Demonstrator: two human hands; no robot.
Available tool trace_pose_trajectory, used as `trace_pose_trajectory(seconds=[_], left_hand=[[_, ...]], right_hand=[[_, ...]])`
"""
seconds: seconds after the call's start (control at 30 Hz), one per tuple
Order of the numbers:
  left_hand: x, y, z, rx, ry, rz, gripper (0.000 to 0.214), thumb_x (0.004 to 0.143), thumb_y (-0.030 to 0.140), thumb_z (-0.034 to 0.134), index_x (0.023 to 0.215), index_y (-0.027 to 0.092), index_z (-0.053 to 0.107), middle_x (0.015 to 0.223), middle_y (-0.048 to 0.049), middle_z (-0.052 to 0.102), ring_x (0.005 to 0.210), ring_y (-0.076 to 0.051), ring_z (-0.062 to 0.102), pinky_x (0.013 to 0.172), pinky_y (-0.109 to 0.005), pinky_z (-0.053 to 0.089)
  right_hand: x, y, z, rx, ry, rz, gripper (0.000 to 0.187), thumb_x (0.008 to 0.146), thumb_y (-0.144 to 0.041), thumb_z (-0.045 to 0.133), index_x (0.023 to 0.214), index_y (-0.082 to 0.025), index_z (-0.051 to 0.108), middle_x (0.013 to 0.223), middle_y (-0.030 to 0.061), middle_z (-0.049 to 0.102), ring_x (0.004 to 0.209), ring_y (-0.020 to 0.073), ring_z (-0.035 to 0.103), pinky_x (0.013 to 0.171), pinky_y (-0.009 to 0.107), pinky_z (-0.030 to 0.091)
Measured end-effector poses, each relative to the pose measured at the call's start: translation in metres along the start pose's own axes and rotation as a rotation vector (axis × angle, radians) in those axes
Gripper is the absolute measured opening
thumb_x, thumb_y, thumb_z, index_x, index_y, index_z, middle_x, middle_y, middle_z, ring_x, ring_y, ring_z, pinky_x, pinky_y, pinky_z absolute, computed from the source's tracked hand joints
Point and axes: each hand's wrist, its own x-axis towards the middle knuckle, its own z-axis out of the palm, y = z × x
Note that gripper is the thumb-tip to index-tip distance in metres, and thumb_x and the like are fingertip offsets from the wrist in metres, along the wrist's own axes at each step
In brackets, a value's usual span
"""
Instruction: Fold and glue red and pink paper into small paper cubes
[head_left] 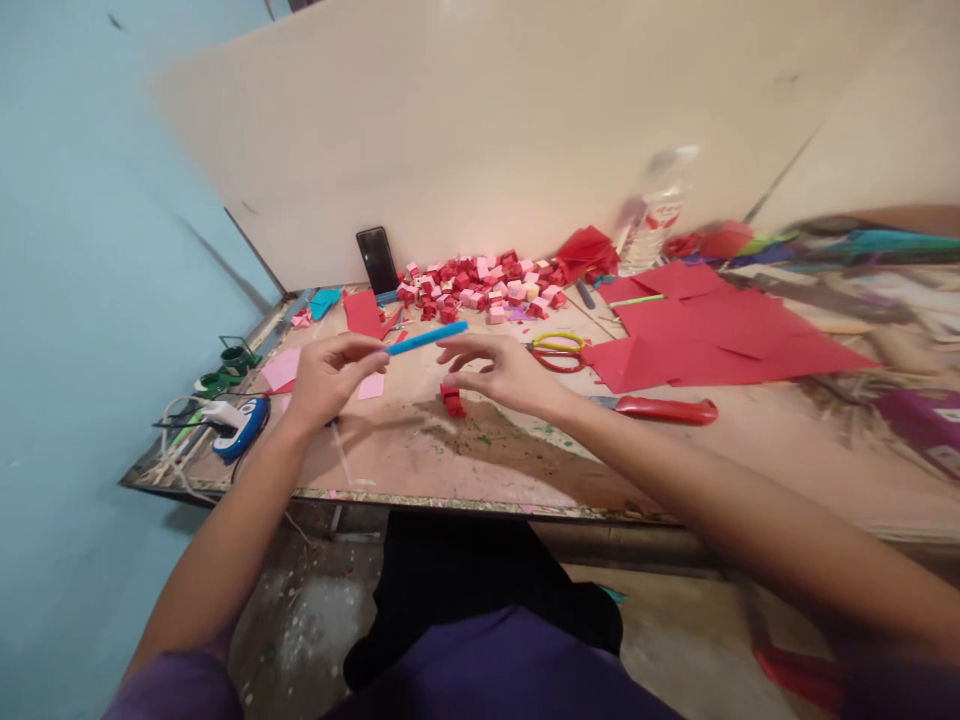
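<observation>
My left hand (330, 375) is closed around one end of a slim, straight blue stick (429, 339); I cannot tell whether it is a pen or a rolled strip. The stick's free end slants up to the right, toward my right hand (491, 368). That hand has its thumb and fingers apart, with nothing visible between them. Just under its thumb a small folded red paper piece (452, 402) stands on the table. Pink paper pieces (370, 386) lie beside my left hand. To the right are scissors (557, 350) with yellow and red handles and a red-handled knife (664, 409).
A heap of small red and pink paper cubes (484, 285) lies along the back wall, near a leaning phone (376, 260). Red sheets (720, 335) cover the table's right part, before a plastic bottle (660, 210). A blue power socket (240, 430) with cables sits at the left edge.
</observation>
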Motion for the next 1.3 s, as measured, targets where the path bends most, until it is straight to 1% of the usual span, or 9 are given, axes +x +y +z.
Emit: trace_pose_trajectory(seconds=[0.13, 0.27, 0.37, 0.47, 0.73, 0.83, 0.97, 1.07, 1.3], left_hand=[[0.0, -0.011, -0.022, 0.128, 0.112, -0.056, 0.015, 0.082, 0.036, 0.08, 0.083, 0.021, 0.082, 0.076, -0.003, 0.081, 0.068, -0.019, 0.076, 0.069, -0.03, 0.061], [-0.002, -0.034, -0.032, 0.447, 0.02, -0.13, 0.018, 0.084, 0.038, 0.075, 0.082, 0.022, 0.082, 0.075, -0.0057, 0.081, 0.068, -0.024, 0.075, 0.065, -0.033, 0.056], [-0.004, -0.05, -0.03, 0.699, -0.138, -0.095, 0.02, 0.085, 0.042, 0.075, 0.078, 0.024, 0.081, 0.076, -0.007, 0.081, 0.072, -0.028, 0.074, 0.066, -0.036, 0.052], [-0.005, -0.054, -0.022, 0.793, -0.176, 0.011, 0.026, 0.087, 0.05, 0.075, 0.082, 0.025, 0.081, 0.086, -0.0083, 0.083, 0.081, -0.031, 0.075, 0.072, -0.038, 0.053], [0.011, -0.033, 0.014, 0.701, -0.311, 0.132, 0.027, 0.098, 0.048, 0.066, 0.095, 0.025, 0.079, 0.1, -0.0064, 0.083, 0.092, -0.03, 0.076, 0.082, -0.042, 0.053], [0.013, -0.036, 0.029, 0.606, -0.373, 0.13, 0.023, 0.098, 0.044, 0.068, 0.092, 0.024, 0.078, 0.096, -0.0059, 0.083, 0.088, -0.028, 0.075, 0.079, -0.04, 0.054], [0.003, -0.044, 0.049, 0.357, -0.454, 0.128, 0.019, 0.097, 0.04, 0.07, 0.108, 0.026, 0.077, 0.107, -0.006, 0.082, 0.095, -0.026, 0.076, 0.085, -0.04, 0.059], [-0.006, -0.046, 0.059, 0.222, -0.503, 0.099, 0.018, 0.098, 0.036, 0.071, 0.115, 0.03, 0.075, 0.113, -0.0036, 0.081, 0.102, -0.025, 0.076, 0.091, -0.041, 0.061], [-0.009, -0.042, 0.063, 0.091, -0.466, -0.059, 0.012, 0.097, 0.028, 0.075, 0.109, 0.03, 0.074, 0.11, 0.0017, 0.078, 0.101, -0.018, 0.073, 0.094, -0.033, 0.058]], right_hand=[[-0.003, 0.025, -0.013, -0.447, -0.042, 0.072, 0.044, 0.079, -0.026, 0.086, 0.123, -0.021, 0.079, 0.118, 0.0129, 0.081, 0.103, 0.0336, 0.076, 0.087, 0.047, 0.06], [-0.008, 0.037, -0.012, -0.506, -0.185, 0.026, 0.063, 0.071, -0.035, 0.093, 0.129, -0.02, 0.075, 0.128, 0.0167, 0.077, 0.117, 0.0391, 0.071, 0.097, 0.05, 0.055], [-0.009, 0.039, -0.001, -0.491, -0.252, -0.046, 0.046, 0.069, -0.038, 0.094, 0.109, -0.023, 0.078, 0.109, 0.0104, 0.079, 0.101, 0.0334, 0.072, 0.085, 0.042, 0.054], [-0.008, 0.042, 0.01, -0.497, -0.256, -0.062, 0.019, 0.075, -0.026, 0.085, 0.09, -0.025, 0.074, 0.087, 0.0046, 0.075, 0.079, 0.0249, 0.066, 0.068, 0.035, 0.045], [-0.013, 0.042, 0.019, -0.305, -0.135, 0.105, 0.018, 0.085, -0.023, 0.072, 0.103, -0.025, 0.07, 0.092, 0.0058, 0.078, 0.078, 0.0235, 0.069, 0.07, 0.036, 0.048], [-0.015, 0.04, 0.022, -0.27, -0.117, 0.145, 0.023, 0.088, -0.026, 0.07, 0.111, -0.025, 0.068, 0.092, 0.0046, 0.079, 0.081, 0.024, 0.071, 0.073, 0.038, 0.052], [-0.018, 0.043, 0.024, -0.202, -0.08, 0.135, 0.028, 0.091, -0.029, 0.071, 0.119, -0.024, 0.068, 0.108, 0.0078, 0.079, 0.095, 0.0258, 0.073, 0.088, 0.043, 0.056], [-0.022, 0.047, 0.022, -0.154, -0.067, 0.127, 0.032, 0.092, -0.032, 0.073, 0.123, -0.024, 0.068, 0.116, 0.0097, 0.078, 0.104, 0.0273, 0.073, 0.094, 0.045, 0.056], [-0.025, 0.052, 0.016, -0.056, -0.112, 0.072, 0.04, 0.095, -0.03, 0.071, 0.133, -0.019, 0.065, 0.126, 0.0124, 0.076, 0.113, 0.0273, 0.072, 0.1, 0.046, 0.055]])
